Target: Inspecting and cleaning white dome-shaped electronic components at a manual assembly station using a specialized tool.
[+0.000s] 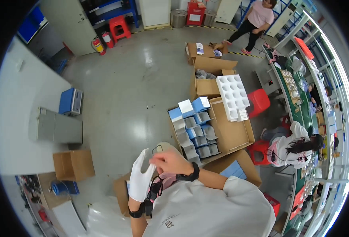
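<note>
My left hand [139, 179] wears a white glove and is raised in front of my body, its fingers and thumb stretched apart. My bare right hand [170, 162] reaches across to it, slightly blurred. Its fingers are bent together at the thumb of the white glove and seem to pinch it. Black bands circle both wrists, and a black cable [155, 189] hangs in loops by the left one. Just beyond the hands stands an open carton [233, 147] with rows of blue and white boxes [200, 104], several with grey inserts showing.
A white tray with round hollows [232, 94] rests on the carton's far right side. More cartons [206, 87] stand behind. Red stools [258, 102] and a seated person [290, 146] line the green workbench [290, 104] at right. Another person [257, 19] stands at the back.
</note>
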Available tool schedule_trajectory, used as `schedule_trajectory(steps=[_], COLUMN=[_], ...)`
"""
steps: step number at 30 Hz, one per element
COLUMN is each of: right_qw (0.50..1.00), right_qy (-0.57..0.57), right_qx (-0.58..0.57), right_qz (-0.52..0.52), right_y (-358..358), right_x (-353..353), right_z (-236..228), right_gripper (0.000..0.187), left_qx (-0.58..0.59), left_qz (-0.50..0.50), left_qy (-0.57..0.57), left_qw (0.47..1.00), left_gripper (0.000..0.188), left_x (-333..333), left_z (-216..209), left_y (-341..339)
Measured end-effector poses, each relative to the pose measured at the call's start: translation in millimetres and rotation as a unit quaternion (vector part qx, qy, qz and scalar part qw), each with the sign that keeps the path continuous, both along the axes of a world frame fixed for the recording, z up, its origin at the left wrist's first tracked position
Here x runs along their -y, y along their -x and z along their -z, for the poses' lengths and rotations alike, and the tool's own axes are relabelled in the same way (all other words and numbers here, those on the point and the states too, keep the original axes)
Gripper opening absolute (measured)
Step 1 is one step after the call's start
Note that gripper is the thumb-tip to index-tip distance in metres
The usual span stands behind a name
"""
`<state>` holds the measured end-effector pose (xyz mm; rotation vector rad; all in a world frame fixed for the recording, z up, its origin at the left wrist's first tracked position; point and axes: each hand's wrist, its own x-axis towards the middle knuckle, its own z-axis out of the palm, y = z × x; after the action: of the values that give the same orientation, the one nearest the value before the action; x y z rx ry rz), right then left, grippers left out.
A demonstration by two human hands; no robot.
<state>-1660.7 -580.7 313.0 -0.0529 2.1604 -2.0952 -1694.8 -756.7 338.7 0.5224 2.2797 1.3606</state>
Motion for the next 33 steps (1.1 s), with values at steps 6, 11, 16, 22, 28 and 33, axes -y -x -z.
schedule_trajectory(steps=[6,11,16,22,28,33], right_qw=[0.992,0.850,0.944,0.856,0.794,0.775], right_qy=[-0.053,-0.181,-0.126,-0.282,-0.349,-0.166], right_qx=[-0.059,-0.362,-0.206,-0.274,-0.201,-0.077], right_qz=[0.093,0.337,0.224,0.337,0.455,0.605], right_y=[203.3,375.7,501.8,661.9,839.6,877.6], right_x=[-62.1,-97.7,-163.9,-274.7,-405.7,-561.9], right_z=[28.9,29.1,13.1,47.2,59.9,-8.9], right_gripper=[0.018,0.019,0.012,0.016,0.021,0.020], left_qx=[-0.106,-0.003,0.332,0.339,0.423,0.477], left_qz=[0.164,0.149,0.010,0.090,0.046,0.328], left_qy=[0.048,-0.022,-0.228,-0.208,-0.271,-0.264], left_qw=[0.980,0.989,0.915,0.913,0.863,0.772], left_gripper=[0.048,0.043,0.037,0.050,0.059,0.078], left_x=[-41.4,-75.3,-80.6,-183.2,-312.4,-542.1], left_z=[12.6,30.1,57.5,83.8,82.7,13.2], left_y=[188.0,353.0,504.2,690.7,909.8,1075.9])
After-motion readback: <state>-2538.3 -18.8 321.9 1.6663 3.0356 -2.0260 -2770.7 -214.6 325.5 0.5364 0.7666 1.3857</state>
